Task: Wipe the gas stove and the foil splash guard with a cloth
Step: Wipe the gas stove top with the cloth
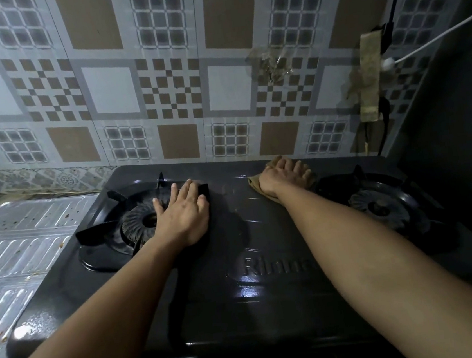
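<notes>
On top of the black gas stove, toward its back edge and between the two burners, a tan cloth is pressed flat under the right hand, whose fingers are spread over it rather than closed around it. Left of the cloth, the left hand is laid open, palm down, on the stove beside the left burner, gripping nothing. Beside the stove's left edge, the foil splash guard is seen lying flat, spotted with brown stains.
</notes>
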Demonstrator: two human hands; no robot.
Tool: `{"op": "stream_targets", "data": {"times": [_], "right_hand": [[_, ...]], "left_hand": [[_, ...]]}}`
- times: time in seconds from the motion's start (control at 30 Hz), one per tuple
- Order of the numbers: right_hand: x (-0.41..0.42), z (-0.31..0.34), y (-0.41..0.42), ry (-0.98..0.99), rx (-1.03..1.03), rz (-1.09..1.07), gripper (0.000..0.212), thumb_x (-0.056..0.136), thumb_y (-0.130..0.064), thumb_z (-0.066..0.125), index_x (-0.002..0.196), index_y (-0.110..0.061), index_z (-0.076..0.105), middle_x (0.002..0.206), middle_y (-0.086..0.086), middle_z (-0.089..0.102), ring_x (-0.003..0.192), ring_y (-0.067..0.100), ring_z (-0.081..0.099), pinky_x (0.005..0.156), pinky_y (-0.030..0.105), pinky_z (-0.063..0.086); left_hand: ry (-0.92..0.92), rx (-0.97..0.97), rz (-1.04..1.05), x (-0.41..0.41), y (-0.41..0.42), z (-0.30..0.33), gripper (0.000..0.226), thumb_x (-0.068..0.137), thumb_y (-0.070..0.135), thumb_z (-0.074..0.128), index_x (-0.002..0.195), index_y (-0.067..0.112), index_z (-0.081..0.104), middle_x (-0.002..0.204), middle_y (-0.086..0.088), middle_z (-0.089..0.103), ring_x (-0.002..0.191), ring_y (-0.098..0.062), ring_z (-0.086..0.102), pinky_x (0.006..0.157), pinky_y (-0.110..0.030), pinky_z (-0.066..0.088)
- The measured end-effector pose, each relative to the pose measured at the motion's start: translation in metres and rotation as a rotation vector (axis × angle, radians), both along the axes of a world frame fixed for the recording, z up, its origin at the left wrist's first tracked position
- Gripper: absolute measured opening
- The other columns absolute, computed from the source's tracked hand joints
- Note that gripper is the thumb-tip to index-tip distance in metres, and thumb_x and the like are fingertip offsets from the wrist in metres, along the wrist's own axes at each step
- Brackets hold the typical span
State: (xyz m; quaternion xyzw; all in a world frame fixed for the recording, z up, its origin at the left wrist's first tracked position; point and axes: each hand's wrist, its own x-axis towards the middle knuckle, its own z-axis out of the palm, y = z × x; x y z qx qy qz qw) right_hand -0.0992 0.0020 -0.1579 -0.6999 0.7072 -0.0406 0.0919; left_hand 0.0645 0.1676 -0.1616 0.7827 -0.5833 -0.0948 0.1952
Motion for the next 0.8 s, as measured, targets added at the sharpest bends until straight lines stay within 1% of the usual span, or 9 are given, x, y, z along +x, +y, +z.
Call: {"op": "stream_targets", "data": {"times": [0.1, 0.23, 0.37, 0.5, 0.63, 0.7, 0.73, 0.77, 0.8], "right_hand": [[-0.003, -0.005, 0.010, -0.027, 0.030, -0.051, 0.066, 0.099, -0.041, 0.016, 0.154, -0.006, 0.003, 0.163, 0.011, -0.001, 0.149, 0.035, -0.005, 0.117, 0.055, -0.006], [-0.016, -0.005, 0.030, -0.055, 0.014, -0.023, 0.066, 0.100, -0.037, 0.017, 0.154, -0.003, 0.001, 0.163, 0.013, -0.003, 0.149, 0.033, -0.006, 0.119, 0.050, -0.006], [-0.030, -0.002, 0.071, -0.042, -0.032, 0.122, 0.063, 0.100, -0.036, 0.016, 0.154, -0.004, 0.008, 0.163, 0.011, 0.003, 0.149, 0.030, 0.001, 0.120, 0.047, -0.001], [-0.050, -0.005, 0.131, -0.019, -0.096, 0.269, 0.061, 0.100, -0.039, 0.019, 0.154, -0.009, 0.015, 0.163, 0.008, 0.010, 0.149, 0.028, 0.006, 0.120, 0.049, 0.003], [-0.072, -0.014, 0.194, 0.003, -0.107, 0.375, 0.062, 0.100, -0.041, 0.017, 0.154, -0.012, 0.013, 0.163, 0.004, 0.008, 0.150, 0.021, 0.003, 0.122, 0.043, 0.001], [-0.080, -0.016, 0.219, -0.013, -0.141, 0.422, 0.071, 0.093, -0.047, 0.005, 0.154, -0.014, 0.018, 0.163, 0.001, 0.012, 0.150, 0.017, 0.005, 0.122, 0.039, 0.001], [-0.084, -0.017, 0.232, -0.041, -0.173, 0.449, 0.078, 0.087, -0.049, -0.001, 0.153, -0.015, 0.023, 0.162, 0.000, 0.017, 0.150, 0.017, 0.010, 0.122, 0.036, 0.002], [-0.087, -0.019, 0.244, -0.086, -0.212, 0.484, 0.080, 0.085, -0.049, -0.001, 0.151, -0.016, 0.031, 0.160, -0.001, 0.025, 0.149, 0.016, 0.016, 0.122, 0.034, 0.005], [-0.091, -0.021, 0.257, -0.161, -0.255, 0.527, 0.076, 0.087, -0.048, 0.004, 0.147, -0.016, 0.039, 0.156, -0.002, 0.034, 0.146, 0.015, 0.023, 0.121, 0.031, 0.008]], "left_hand": [[-0.012, 0.024, 0.007, -0.004, 0.002, -0.003, 0.055, 0.103, 0.035, 0.017, 0.154, 0.017, 0.013, 0.163, 0.002, 0.006, 0.150, -0.021, -0.006, 0.117, -0.058, -0.006], [-0.017, 0.014, 0.027, -0.005, -0.001, -0.001, 0.056, 0.102, 0.036, 0.016, 0.154, 0.017, 0.014, 0.164, 0.002, 0.005, 0.150, -0.020, -0.006, 0.117, -0.059, -0.005], [0.000, 0.002, 0.022, -0.004, -0.002, 0.001, 0.055, 0.102, 0.035, 0.017, 0.153, 0.015, 0.016, 0.163, 0.000, 0.008, 0.150, -0.022, -0.003, 0.117, -0.060, -0.003], [0.008, 0.000, 0.021, -0.002, -0.003, -0.001, 0.054, 0.101, 0.034, 0.018, 0.151, 0.014, 0.021, 0.163, -0.001, 0.011, 0.150, -0.024, -0.001, 0.116, -0.062, -0.002], [0.004, 0.014, 0.023, -0.006, -0.001, 0.000, 0.053, 0.099, 0.033, 0.019, 0.148, 0.013, 0.026, 0.162, -0.002, 0.014, 0.150, -0.027, 0.001, 0.114, -0.064, 0.001], [-0.009, 0.006, 0.038, -0.008, 0.001, 0.004, 0.051, 0.099, 0.033, 0.020, 0.144, 0.012, 0.032, 0.161, -0.004, 0.017, 0.149, -0.029, 0.004, 0.113, -0.066, 0.003], [-0.025, -0.004, 0.053, -0.009, 0.003, 0.006, 0.050, 0.098, 0.033, 0.020, 0.140, 0.011, 0.036, 0.159, -0.006, 0.022, 0.149, -0.030, 0.007, 0.112, -0.067, 0.006], [-0.046, -0.015, 0.070, -0.011, 0.005, 0.009, 0.050, 0.098, 0.034, 0.020, 0.135, 0.009, 0.041, 0.155, -0.008, 0.028, 0.147, -0.031, 0.011, 0.111, -0.068, 0.009], [-0.063, -0.026, 0.084, -0.012, 0.008, 0.011, 0.051, 0.097, 0.035, 0.019, 0.133, 0.008, 0.043, 0.152, -0.009, 0.032, 0.146, -0.031, 0.015, 0.110, -0.067, 0.011]]}}
